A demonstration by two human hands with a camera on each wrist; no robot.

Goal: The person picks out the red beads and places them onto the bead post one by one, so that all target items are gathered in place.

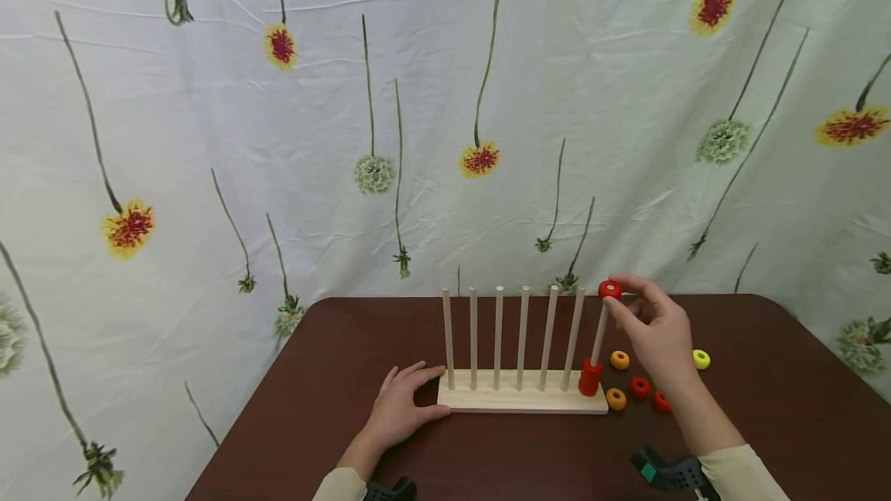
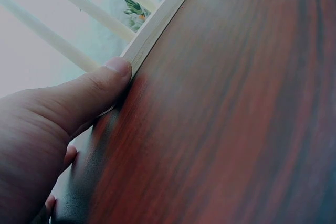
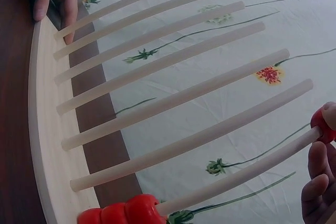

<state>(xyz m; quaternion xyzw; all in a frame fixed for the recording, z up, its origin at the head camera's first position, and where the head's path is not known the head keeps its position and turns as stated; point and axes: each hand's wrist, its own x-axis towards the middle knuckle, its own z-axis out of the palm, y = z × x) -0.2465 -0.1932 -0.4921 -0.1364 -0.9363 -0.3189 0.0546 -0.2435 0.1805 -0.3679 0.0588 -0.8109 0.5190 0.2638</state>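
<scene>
A wooden peg rack (image 1: 515, 402) with a row of upright rods stands on the table. My left hand (image 1: 398, 410) holds its left end, thumb at the front edge and fingers toward the back. In the left wrist view the thumb (image 2: 107, 77) lies against the base's edge. My right hand (image 1: 661, 331) pinches a red ring bead (image 1: 609, 290) between thumb and fingers, at the top of the rightmost rod. The rod's tip shows in the bead's hole. Red beads (image 3: 123, 212) are stacked at the foot of that same rod; the other rods carry none.
Loose beads lie right of the rack on the dark brown table (image 1: 515, 454): orange ones (image 1: 616, 399), red ones (image 1: 639, 387) and a yellow one (image 1: 701, 359), partly behind the right hand. A flower-printed cloth (image 1: 418, 122) hangs behind the table.
</scene>
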